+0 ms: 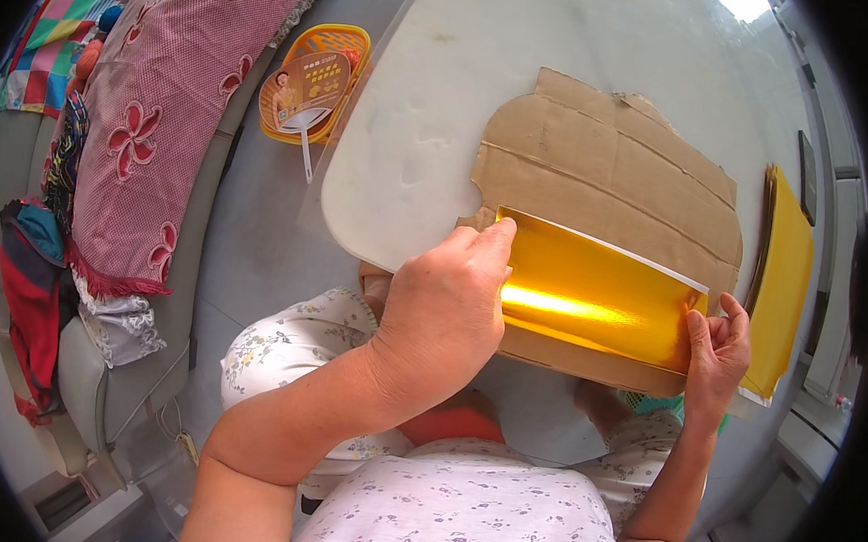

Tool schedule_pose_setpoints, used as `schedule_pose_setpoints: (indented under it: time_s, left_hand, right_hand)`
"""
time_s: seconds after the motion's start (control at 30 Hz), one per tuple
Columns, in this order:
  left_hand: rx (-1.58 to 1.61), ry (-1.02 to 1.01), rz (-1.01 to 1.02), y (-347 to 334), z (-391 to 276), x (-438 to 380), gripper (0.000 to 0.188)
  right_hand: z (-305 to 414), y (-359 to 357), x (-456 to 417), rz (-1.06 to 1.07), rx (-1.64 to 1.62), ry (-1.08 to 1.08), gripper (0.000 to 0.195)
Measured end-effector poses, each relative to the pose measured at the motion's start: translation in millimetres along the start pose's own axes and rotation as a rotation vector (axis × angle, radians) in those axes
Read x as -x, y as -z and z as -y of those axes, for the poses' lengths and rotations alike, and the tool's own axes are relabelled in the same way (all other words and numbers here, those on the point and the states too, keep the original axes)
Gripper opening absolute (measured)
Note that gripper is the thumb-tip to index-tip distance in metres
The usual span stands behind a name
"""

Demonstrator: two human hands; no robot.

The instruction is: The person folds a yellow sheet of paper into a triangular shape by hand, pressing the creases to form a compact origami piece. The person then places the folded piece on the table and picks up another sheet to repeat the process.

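Observation:
A shiny gold foil sheet (602, 291) with a thin white strip along its far edge spans the space between my hands. My left hand (451, 294) pinches its left end near the upper corner, thumb and forefinger together. At the right end, my right hand (717, 345) holds the edge with the thumb on the foil and the other fingers partly curled. Beneath the sheet lies a flat piece of brown cardboard (617, 155), creased and irregularly cut, on a pale tabletop (412, 123). Its near edge shows below the foil.
A stack of yellow sheets (783, 282) lies at the table's right edge, beside a dark flat object (806, 177). Left of the table are a yellow-orange plastic basket (332, 34) with a hand fan (303, 91) on it, and a grey sofa (173, 331) under a red patterned cover (163, 102).

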State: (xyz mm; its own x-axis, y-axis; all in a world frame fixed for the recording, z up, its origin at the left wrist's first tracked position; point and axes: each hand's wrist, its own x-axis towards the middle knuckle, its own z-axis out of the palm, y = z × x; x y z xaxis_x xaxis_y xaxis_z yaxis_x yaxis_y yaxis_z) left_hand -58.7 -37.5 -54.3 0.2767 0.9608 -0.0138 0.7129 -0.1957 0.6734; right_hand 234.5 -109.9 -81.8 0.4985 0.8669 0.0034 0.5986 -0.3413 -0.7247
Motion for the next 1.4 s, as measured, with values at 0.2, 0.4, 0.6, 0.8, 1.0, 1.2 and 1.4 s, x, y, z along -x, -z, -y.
schedule_pose_setpoints:
  time_s: [0.2,0.4,0.6,0.8,1.0,1.2,1.4]
  left_hand:
    - [-0.004,-0.01,-0.008,-0.4,0.8,0.1,0.033]
    - [-0.006,0.007,0.004,0.7,-0.9,-0.4,0.033]
    - [-0.01,-0.002,-0.003,0.3,-0.6,-0.4,0.033]
    - [-0.014,0.002,-0.003,0.3,-1.1,-0.7,0.033]
    - [-0.021,-0.017,-0.026,-1.4,0.7,-0.7,0.033]
    - [-0.02,0.011,-0.007,0.3,-1.3,-1.3,0.033]
    - [-0.031,0.004,-0.029,-2.0,-1.1,-1.3,0.033]
  right_hand:
    - [-0.3,0.0,-0.7,0.002,-0.001,0.005,0.038]
    - [-1.8,0.7,-1.6,0.003,-0.02,-0.003,0.038]
    - [-1.2,1.1,-1.9,0.002,-0.022,0.001,0.038]
    - [-1.6,1.0,-2.1,0.0,-0.027,0.008,0.038]
    - [-1.4,0.9,-2.8,0.006,-0.046,-0.004,0.039]
    - [1.6,1.0,-2.5,0.003,-0.02,-0.006,0.039]
    - [1.6,1.1,-3.1,0.011,-0.046,-0.026,0.04]
